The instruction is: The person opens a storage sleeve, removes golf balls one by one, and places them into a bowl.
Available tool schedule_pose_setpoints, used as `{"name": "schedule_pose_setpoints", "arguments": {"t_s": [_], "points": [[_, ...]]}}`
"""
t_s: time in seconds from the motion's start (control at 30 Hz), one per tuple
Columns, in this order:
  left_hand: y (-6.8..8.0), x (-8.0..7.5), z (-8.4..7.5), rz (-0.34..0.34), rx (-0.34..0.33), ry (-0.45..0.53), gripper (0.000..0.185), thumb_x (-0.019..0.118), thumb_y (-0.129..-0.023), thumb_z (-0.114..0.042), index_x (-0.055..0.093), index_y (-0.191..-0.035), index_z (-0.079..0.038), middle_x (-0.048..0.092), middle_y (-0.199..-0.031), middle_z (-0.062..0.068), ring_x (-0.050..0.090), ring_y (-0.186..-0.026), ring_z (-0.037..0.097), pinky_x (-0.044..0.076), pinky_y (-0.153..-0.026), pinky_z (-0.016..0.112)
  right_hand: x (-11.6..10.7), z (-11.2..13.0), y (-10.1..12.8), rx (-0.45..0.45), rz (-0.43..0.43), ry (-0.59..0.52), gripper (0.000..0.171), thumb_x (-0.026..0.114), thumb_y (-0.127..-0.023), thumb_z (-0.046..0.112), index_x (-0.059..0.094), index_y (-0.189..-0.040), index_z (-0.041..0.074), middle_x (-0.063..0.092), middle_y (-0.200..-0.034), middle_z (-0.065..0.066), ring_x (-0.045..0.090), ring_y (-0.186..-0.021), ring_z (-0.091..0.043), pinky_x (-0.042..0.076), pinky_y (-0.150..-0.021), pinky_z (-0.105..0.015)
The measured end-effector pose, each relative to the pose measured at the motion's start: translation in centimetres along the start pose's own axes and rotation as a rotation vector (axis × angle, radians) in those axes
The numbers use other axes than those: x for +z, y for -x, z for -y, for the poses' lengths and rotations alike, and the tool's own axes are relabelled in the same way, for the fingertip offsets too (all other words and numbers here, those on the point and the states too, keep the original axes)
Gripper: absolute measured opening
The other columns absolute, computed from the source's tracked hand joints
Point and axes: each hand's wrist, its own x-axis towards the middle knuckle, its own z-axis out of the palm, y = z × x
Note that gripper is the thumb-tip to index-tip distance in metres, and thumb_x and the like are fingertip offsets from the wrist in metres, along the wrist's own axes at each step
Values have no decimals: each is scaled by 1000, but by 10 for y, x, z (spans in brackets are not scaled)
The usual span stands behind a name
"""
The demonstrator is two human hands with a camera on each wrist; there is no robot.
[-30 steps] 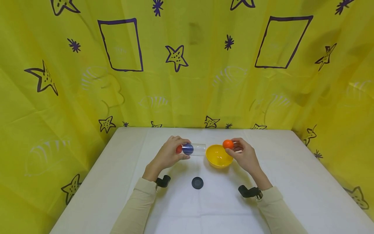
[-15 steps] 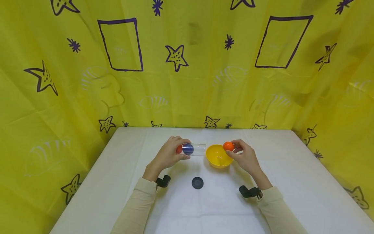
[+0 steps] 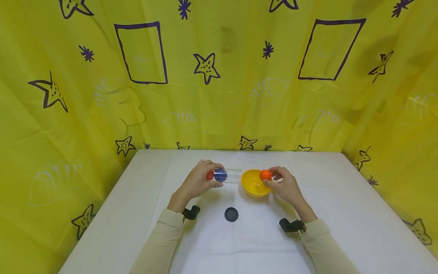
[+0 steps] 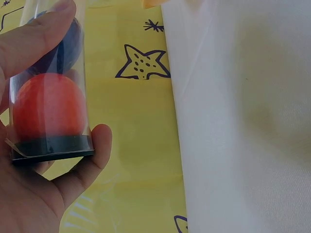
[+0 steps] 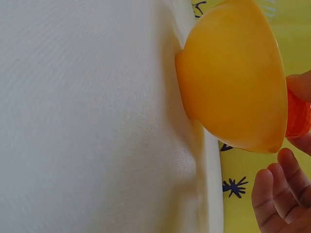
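Note:
My left hand (image 3: 199, 180) grips a clear plastic tube (image 3: 234, 175) that lies sideways in the air, its far end pointing right toward the bowl. Inside it sit a dark blue ball (image 3: 220, 175) and a red-orange ball (image 4: 48, 107), the latter against a black end cap (image 4: 53, 147). In my right hand (image 3: 286, 185) an orange ball (image 3: 265, 175) is pinched between thumb and fingers, over the right side of the yellow bowl (image 3: 252, 186). The right wrist view shows this ball just beyond the bowl's rim, partly hidden by it.
A round black lid (image 3: 231, 214) lies on the white table (image 3: 253, 243), in front of the bowl. Yellow curtains (image 3: 232, 106) printed with stars surround the table at the back and both sides.
My right hand has moved slightly down and left with the orange ball, farther over the bowl. The left hand with the tube stays about where it was.

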Motion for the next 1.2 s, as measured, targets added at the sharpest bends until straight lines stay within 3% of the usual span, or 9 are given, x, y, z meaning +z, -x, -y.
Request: {"name": "schedule_pose_setpoints", "arguments": {"t_s": [0.43,0.8,1.2], "points": [[0,1,1,-1,20,3,49,87,-82,-25,69,-127,-18,68,-114,2,53,-109,21,51,-95,38,6,0,1,20,55,21,47,76,-93,30,62,-129,4,54,-126,-20,54,-117,-38,50,-94,-49],[-1,4,4,-2,12,3,49,87,-82,-25,69,-127,-19,68,-113,1,52,-107,19,49,-93,37,9,2,3,86,104,30,47,76,-93,33,62,-130,9,49,-131,-19,49,-120,-40,49,-96,-51],[0,2,1,3,14,2,49,87,-82,-26,69,-127,-19,68,-115,2,52,-109,20,50,-95,39,11,1,4,81,119,55,47,77,-91,34,63,-128,9,49,-130,-20,50,-120,-42,50,-96,-52]]}}
